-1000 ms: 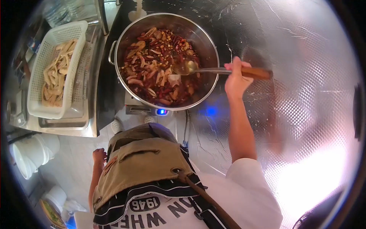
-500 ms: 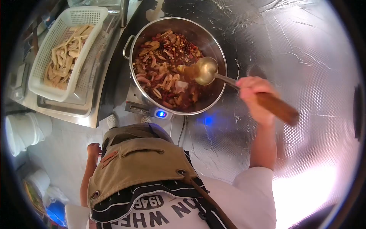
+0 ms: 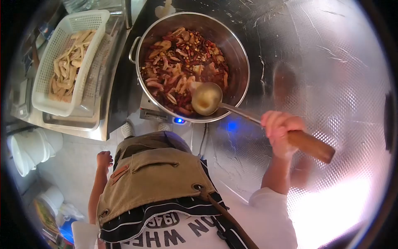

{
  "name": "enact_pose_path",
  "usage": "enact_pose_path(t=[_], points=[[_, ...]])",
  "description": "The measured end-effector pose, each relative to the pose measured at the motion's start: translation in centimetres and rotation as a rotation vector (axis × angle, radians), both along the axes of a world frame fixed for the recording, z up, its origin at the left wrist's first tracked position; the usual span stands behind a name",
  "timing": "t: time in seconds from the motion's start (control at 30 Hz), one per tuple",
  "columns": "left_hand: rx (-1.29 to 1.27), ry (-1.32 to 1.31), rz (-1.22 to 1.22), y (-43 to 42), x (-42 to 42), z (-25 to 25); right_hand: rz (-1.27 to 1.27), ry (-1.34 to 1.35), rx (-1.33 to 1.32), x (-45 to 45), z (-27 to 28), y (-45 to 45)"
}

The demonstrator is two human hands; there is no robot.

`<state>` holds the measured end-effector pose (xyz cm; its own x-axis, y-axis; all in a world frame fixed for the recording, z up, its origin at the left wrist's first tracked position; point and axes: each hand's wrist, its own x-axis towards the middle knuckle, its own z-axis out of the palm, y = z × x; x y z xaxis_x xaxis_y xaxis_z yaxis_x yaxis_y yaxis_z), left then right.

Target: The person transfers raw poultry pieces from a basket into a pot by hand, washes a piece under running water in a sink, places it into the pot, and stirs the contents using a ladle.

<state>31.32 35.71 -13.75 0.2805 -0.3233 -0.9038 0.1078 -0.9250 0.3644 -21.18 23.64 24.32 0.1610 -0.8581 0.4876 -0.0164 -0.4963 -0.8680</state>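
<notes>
My right hand [image 3: 283, 130] is wrapped round the wooden handle of a metal ladle [image 3: 207, 98]. The ladle's bowl hangs inside the large steel pot [image 3: 247, 79], near the front rim, with a little liquid in it. Below lies a stew of red chillies and pale meat pieces [image 3: 182, 62] in dark red broth. Down at my side, away from the pot, my left hand [image 3: 104, 159] hangs with its fingers curled in and nothing visible in them.
A white perforated basket [image 3: 41, 91] of pale cooked pieces [image 3: 66, 70] stands on a steel counter at the left. The pot sits on a cooker with a lit blue display [image 3: 179, 120]. White buckets [image 3: 31, 149] stand on the floor. Textured metal sheeting [image 3: 331, 91] spreads to the right.
The ladle has moved toward me and slightly left, from the pot's right side to its front. My right hand has come down with it. My left hand still hangs at my side.
</notes>
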Motion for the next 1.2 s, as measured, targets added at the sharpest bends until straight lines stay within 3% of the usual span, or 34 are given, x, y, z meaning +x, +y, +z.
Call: enact_pose_path(t=[0.07, 0.17, 0.27, 0.47, 0.57, 0.67, 0.77, 0.87, 1.07, 1.2], points=[[-0.004, -0.002, -0.018, -0.8, -0.4, 0.2, 0.102, 0.0, 0.002, 1.5, -0.9, -0.4], [-0.015, -0.025, -0.062, -1.6, -1.0, 0.5, 0.205, 0.29, -0.012, 2.5, -1.6, -1.2], [-0.023, -0.025, -0.075, -2.0, -1.1, 0.2, 0.224, 0.401, -0.091, 3.8, -3.4, -2.1], [0.0, -0.032, -0.044, -1.3, -1.1, -0.5, 0.195, 0.407, -0.276, 1.8, -6.5, -6.0], [0.0, -0.006, -0.041, -0.8, -0.6, -1.0, 0.15, 0.312, -0.256, 1.4, -3.9, -6.6], [0.009, -0.012, -0.038, -0.8, -0.3, -1.6, 0.213, 0.386, -0.239, 2.2, 0.5, -6.1], [0.016, 0.004, -0.027, -1.1, -0.1, -2.3, 0.278, 0.267, -0.249, 4.0, 0.6, -6.1], [-0.009, 0.035, -0.045, -1.5, -0.2, -2.7, 0.302, 0.33, -0.158, 5.8, -1.3, -6.4], [-0.009, -0.044, -0.047, -2.7, -1.8, -0.5, 0.684, 0.728, -0.185, 9.7, -4.0, -5.6], [0.007, -0.018, 0.011, -1.9, -1.2, -0.9, 0.542, 0.723, -0.116, 8.1, -6.3, -5.9]])
